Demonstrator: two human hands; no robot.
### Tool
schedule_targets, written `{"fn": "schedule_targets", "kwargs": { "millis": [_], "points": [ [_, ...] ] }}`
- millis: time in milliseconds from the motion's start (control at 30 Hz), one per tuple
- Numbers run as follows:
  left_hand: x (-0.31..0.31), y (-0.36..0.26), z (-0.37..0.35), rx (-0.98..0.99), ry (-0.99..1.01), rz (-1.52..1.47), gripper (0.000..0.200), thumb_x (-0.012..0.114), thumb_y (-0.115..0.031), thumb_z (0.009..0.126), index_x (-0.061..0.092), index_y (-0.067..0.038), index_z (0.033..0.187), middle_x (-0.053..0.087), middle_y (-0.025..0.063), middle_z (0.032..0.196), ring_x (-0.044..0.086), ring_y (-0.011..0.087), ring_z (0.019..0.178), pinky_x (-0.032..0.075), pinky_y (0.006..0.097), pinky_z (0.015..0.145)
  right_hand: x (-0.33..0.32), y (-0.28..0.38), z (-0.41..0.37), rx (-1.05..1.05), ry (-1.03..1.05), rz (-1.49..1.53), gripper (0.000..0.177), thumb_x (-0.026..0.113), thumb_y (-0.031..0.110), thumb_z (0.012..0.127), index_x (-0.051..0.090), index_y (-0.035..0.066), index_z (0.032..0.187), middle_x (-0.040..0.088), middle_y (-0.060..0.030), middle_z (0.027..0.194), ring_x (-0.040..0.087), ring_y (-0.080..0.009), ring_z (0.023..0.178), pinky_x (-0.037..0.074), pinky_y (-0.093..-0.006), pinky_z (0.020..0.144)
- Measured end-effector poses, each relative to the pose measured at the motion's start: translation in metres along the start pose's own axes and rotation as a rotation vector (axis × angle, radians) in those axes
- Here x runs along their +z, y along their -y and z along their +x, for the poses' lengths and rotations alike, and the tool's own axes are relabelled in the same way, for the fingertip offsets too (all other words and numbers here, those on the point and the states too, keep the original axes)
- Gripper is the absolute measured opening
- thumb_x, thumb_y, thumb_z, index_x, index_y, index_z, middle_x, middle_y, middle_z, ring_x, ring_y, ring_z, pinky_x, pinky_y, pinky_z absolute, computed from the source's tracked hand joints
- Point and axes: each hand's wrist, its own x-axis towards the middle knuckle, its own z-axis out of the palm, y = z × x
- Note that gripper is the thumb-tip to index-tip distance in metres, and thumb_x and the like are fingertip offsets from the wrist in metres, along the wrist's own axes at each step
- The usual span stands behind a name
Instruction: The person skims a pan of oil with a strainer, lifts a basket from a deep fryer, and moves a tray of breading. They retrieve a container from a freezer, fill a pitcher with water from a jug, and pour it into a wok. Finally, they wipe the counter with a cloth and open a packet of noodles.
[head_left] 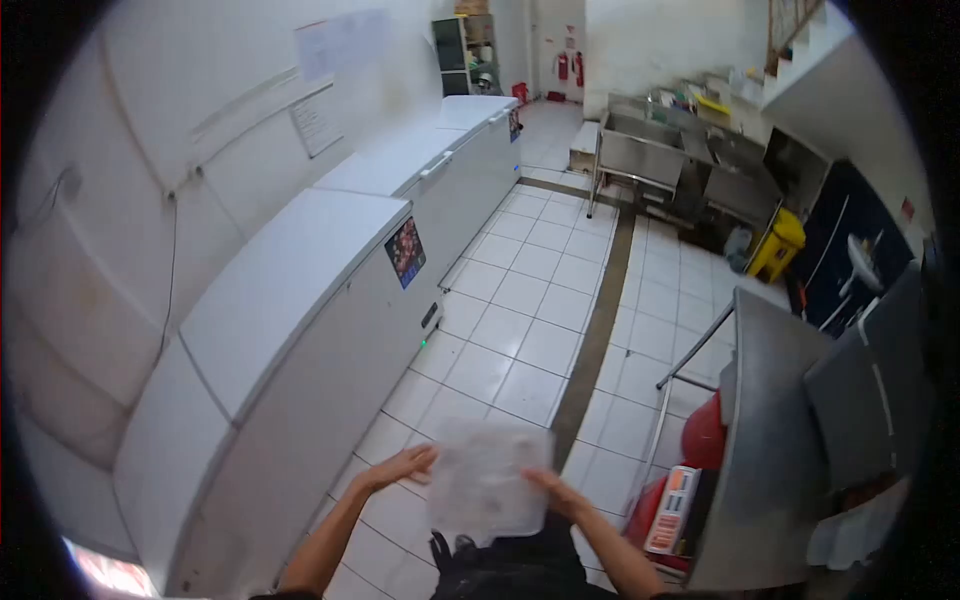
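Between hands (pixel 480 475), blurred translucent squarish container (pixel 488 475), tiles (pixel 500 330)

The pale flat item (pixel 488 480) is too blurred to tell what it holds.

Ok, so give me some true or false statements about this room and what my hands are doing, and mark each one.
The left hand and right hand are at opposite sides of a pale container. True.
The nearest freezer stands to the right of the container. False: it is on the left.
A green light shows low on that freezer. True.
The floor is bare wood. False: it has white tiles.
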Motion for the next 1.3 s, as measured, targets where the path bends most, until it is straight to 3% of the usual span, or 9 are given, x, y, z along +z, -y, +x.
{"fn": "schedule_targets", "kwargs": {
  "millis": [100, 300, 433, 633, 967, 1000, 1033, 1100, 1300],
  "points": [
    [-0.044, -0.12, 0.149, 0.017, 0.214, 0.107, 0.078, 0.045, -0.066, 0.084, 0.038, -0.007, 0.135, 0.056, 0.0145, 0.12, 0.059, 0.0218, 0.1, 0.047, 0.0362, 0.084, -0.107, 0.033, 0.061, -0.23, -0.286, 0.301, 0.058, 0.063, 0.037, 0.083, 0.044, 0.006, 0.128, 0.054, -0.0082, 0.12, 0.052, -0.0222, 0.111, 0.044, -0.0397, 0.095],
    [-0.113, -0.102, 0.433, 0.181, -0.3, 0.42, 0.076, 0.052, -0.064, 0.08, 0.058, 0.006, 0.107, 0.065, 0.0206, 0.086, 0.064, 0.0279, 0.086, 0.048, 0.0354, 0.076, -0.286, 0.187, 0.159, -0.652, -0.458, 0.366, 0.064, 0.064, 0.034, 0.083, 0.038, 0.005, 0.134, 0.051, -0.0079, 0.124, 0.051, -0.0239, 0.113, 0.041, -0.0375, 0.097],
    [-0.125, 0.025, 0.483, -0.219, -0.487, 0.445, 0.072, 0.051, -0.066, 0.079, 0.063, 0.005, 0.088, 0.063, 0.0158, 0.064, 0.063, 0.0241, 0.058, 0.05, 0.0369, 0.063, -0.354, 0.317, 0.204, -0.622, -0.644, 0.303, 0.074, 0.066, 0.032, 0.08, 0.029, 0.005, 0.139, 0.046, -0.0107, 0.131, 0.043, -0.0244, 0.121, 0.034, -0.0385, 0.101],
    [-0.098, -0.026, 0.486, -0.496, -0.24, 0.299, 0.062, 0.049, -0.057, 0.084, 0.062, 0.002, 0.094, 0.063, 0.012, 0.071, 0.06, 0.0241, 0.065, 0.048, 0.0412, 0.061, -0.432, 0.531, 0.319, -0.469, -0.68, 0.195, 0.076, 0.068, 0.037, 0.079, 0.031, 0.004, 0.138, 0.047, -0.0117, 0.129, 0.044, -0.0237, 0.12, 0.036, -0.0382, 0.1],
    [-0.375, -0.146, 0.965, -0.151, -0.353, 0.539, 0.049, 0.045, -0.047, 0.09, 0.061, -0.002, 0.096, 0.063, 0.0123, 0.071, 0.058, 0.0277, 0.054, 0.05, 0.0449, 0.065, -0.541, 0.794, 0.58, -0.4, -0.639, 0.377, 0.067, 0.066, 0.033, 0.083, 0.037, -0.001, 0.133, 0.05, -0.0108, 0.125, 0.046, -0.0224, 0.118, 0.036, -0.0362, 0.101],
    [-0.418, -0.174, 1.042, 0.196, -0.528, 0.687, 0.048, 0.045, -0.046, 0.09, 0.061, -0.002, 0.097, 0.063, 0.0124, 0.071, 0.057, 0.0281, 0.053, 0.05, 0.0453, 0.065, -0.552, 0.815, 0.603, -0.415, -0.679, 0.403, 0.063, 0.064, 0.033, 0.085, 0.039, 0.0, 0.132, 0.051, -0.0096, 0.125, 0.047, -0.0225, 0.118, 0.036, -0.0369, 0.101],
    [-0.438, -0.33, 1.081, -0.331, -0.267, 0.403, 0.05, 0.05, -0.048, 0.086, 0.062, -0.001, 0.097, 0.065, 0.016, 0.081, 0.061, 0.0293, 0.064, 0.049, 0.0435, 0.067, -0.563, 0.841, 0.633, -0.434, -0.704, 0.421, 0.059, 0.062, 0.033, 0.086, 0.041, 0.001, 0.131, 0.051, -0.0084, 0.126, 0.048, -0.0225, 0.117, 0.036, -0.0376, 0.101],
    [-0.493, -0.475, 1.191, 0.012, -0.532, 0.502, 0.05, 0.054, -0.043, 0.082, 0.062, 0.002, 0.101, 0.063, 0.0265, 0.095, 0.06, 0.0404, 0.095, 0.047, 0.0457, 0.081, -0.561, 0.911, 0.672, -0.38, -0.584, 0.404, 0.056, 0.061, 0.034, 0.086, 0.043, 0.001, 0.129, 0.052, -0.0082, 0.125, 0.048, -0.0226, 0.117, 0.036, -0.0362, 0.101],
    [-0.623, -0.767, 1.432, 0.265, -0.634, 0.371, 0.031, 0.057, -0.034, 0.083, 0.065, -0.009, 0.101, 0.067, 0.0158, 0.093, 0.063, 0.0314, 0.092, 0.048, 0.0404, 0.08, -0.673, 1.066, 0.854, -0.5, -0.682, 0.396, 0.061, 0.061, 0.035, 0.086, 0.04, -0.002, 0.131, 0.052, -0.0112, 0.126, 0.05, -0.0247, 0.116, 0.037, -0.0362, 0.101]
  ]
}}
